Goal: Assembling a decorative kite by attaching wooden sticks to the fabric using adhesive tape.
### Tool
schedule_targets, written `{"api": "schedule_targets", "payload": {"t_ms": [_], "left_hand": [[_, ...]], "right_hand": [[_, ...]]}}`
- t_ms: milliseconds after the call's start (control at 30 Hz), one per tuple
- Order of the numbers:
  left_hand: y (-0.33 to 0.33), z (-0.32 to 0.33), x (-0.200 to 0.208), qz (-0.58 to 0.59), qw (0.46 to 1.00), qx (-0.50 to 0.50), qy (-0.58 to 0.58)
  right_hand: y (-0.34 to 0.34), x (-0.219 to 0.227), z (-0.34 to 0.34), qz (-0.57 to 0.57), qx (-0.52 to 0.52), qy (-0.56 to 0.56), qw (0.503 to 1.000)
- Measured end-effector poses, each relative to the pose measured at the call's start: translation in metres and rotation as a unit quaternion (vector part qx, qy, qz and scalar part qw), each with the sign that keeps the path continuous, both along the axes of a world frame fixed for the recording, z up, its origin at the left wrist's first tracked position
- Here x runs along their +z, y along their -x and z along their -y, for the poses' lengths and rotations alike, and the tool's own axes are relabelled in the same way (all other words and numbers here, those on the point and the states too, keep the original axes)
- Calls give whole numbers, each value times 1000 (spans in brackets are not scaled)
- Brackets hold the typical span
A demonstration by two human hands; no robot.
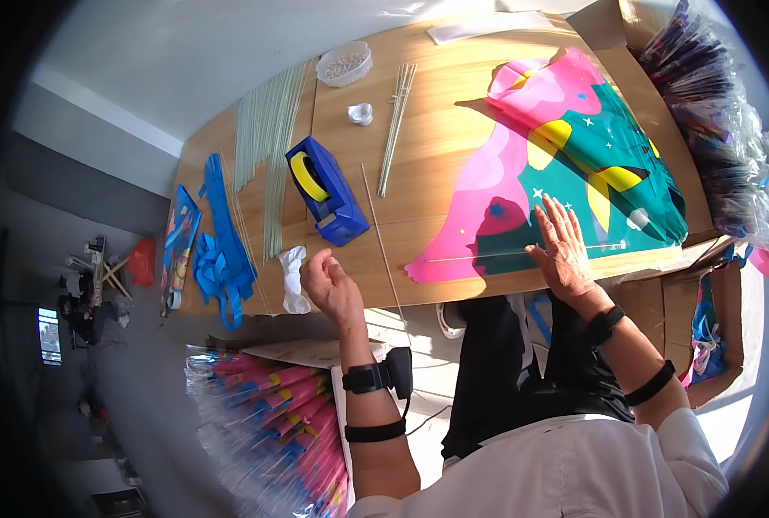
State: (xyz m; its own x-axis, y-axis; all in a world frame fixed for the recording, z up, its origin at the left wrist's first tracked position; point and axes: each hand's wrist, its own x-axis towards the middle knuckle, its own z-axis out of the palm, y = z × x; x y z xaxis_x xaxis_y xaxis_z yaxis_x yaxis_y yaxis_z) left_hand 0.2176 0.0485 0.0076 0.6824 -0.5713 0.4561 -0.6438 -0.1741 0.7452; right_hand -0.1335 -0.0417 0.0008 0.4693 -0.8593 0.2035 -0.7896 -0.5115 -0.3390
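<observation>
A printed sheet point(479, 207) in pink, green and yellow lies on the table, its far part folded over loosely. My right hand point(564, 255) rests flat on its near edge, fingers stretched. A thin pale rod point(488, 256) runs along that edge and passes by this hand. My left hand point(332, 289) is over the table's near edge with its fingers curled; what they hold, if anything, is hidden. Close beside it lies a crumpled white strip point(294, 281). Another thin rod point(380, 224) lies between my left hand and the sheet, its near end past the table edge.
A blue tape dispenser point(332, 194) with yellow tape stands beyond my left hand. Pale rods point(268, 129), a bundle of sticks point(396, 129), a bowl of small pieces point(344, 65) and blue ribbon point(220, 250) lie around. Plastic-wrapped bundles point(272, 414) sit below; more wrapped items point(712, 129) stand right.
</observation>
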Motion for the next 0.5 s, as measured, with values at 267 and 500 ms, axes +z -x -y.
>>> {"api": "schedule_targets", "payload": {"t_ms": [267,500], "left_hand": [[-60,36,31,-298,953,10,-60],[-65,59,48,-395,913,-9,-103]], "right_hand": [[-50,-12,-11,-14,149,48,988],[-62,-12,-8,-8,133,7,991]]}}
